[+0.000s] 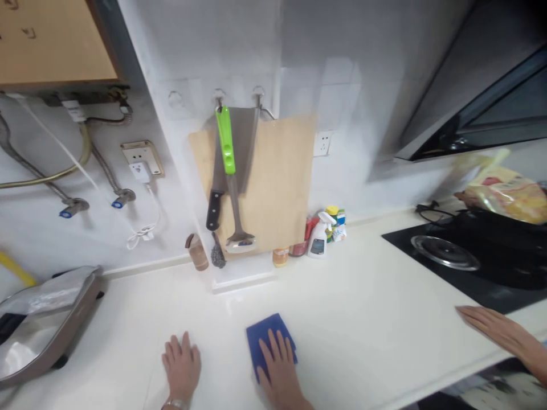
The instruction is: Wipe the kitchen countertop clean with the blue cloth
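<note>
My right hand (280, 364) lies flat on a folded blue cloth (262, 333), fingers stretched out, pressing it on the white counter (363, 319). My left hand (182, 364) rests flat on the bare counter a little to the left of the cloth, fingers stretched out and holding nothing. A watch band shows at its wrist.
Another person's hand (504, 336) lies flat on the counter's right edge beside a black gas hob (461, 256). A wooden board (277, 182), a cleaver and a green-handled tool (228, 165) hang on the wall. Spray bottle (318, 236) and jars stand below. A metal appliance (38, 324) sits at left.
</note>
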`<state>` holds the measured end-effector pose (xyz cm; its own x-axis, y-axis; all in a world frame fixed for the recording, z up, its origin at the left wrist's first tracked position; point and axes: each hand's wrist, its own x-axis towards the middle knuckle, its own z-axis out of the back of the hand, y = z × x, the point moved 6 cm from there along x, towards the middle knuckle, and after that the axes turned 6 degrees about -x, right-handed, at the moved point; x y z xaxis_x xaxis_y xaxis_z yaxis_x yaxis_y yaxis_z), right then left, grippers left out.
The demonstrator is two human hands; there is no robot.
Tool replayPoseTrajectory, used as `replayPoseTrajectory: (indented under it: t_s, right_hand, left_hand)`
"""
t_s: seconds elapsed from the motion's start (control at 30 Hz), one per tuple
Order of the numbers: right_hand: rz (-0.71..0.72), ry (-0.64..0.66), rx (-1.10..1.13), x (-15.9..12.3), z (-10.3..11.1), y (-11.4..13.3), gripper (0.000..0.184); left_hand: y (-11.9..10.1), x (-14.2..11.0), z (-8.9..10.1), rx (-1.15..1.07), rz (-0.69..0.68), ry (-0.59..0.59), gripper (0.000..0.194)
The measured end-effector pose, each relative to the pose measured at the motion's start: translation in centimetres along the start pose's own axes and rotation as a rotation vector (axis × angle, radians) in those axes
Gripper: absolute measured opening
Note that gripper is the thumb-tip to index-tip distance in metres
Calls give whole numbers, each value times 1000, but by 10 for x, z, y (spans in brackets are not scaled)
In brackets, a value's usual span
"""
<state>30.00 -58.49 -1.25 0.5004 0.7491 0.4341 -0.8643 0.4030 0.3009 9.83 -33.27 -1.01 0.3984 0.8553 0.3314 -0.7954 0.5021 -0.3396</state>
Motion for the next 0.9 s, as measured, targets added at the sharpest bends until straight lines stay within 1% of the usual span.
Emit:
replayPoseTrajectory:
  t_s: [0.03,0.07,0.13,0.17,0.2,0.27,0.3,0.33,0.4,0.47,0.6,0.7,0.8,0.9]
  right_hand:
    - [11,-34,50,-9,6,-6,55]
    - [-6,-77,91,-17,13,-16,52]
    - [-93,-168,126,-32,26,-44,49]
    - [-138,-199,115,-40,32,-59,48]
    - [-173,-222,87,-48,37,-74,48]
    - [-218,-249,13,-62,46,-101,46]
    - [-222,-255,-17,-68,50,-112,46]
    - [-218,-254,-39,-72,52,-120,45]
    - [-206,-234,-65,-78,52,-130,44]
    - [-216,-202,-88,-80,50,-133,44]
    - [-257,-163,-118,-78,46,-132,43]
    - [-257,-163,-116,-77,48,-132,41]
    - [-245,-178,-110,-77,52,-132,41]
    - [-238,-189,-109,-78,54,-131,41]
  left_hand:
    - [-13,2,-5,-23,-61,20,55]
    - [-32,3,-11,-57,-151,46,54]
    - [-82,-2,-25,-148,-370,109,54]
    - [-110,-7,-32,-192,-460,141,54]
    - [-138,-14,-40,-227,-522,170,55]
    - [-189,-31,-56,-258,-601,227,56]
    - [-210,-41,-62,-259,-631,250,57]
    - [-227,-49,-67,-252,-658,267,57]
    - [-250,-64,-73,-226,-704,273,59]
    - [-259,-73,-73,-201,-743,256,63]
    - [-257,-76,-67,-192,-788,224,77]
    - [-257,-74,-65,-209,-792,218,81]
    - [-258,-76,-63,-234,-791,252,81]
    - [-251,-80,-58,-259,-786,315,80]
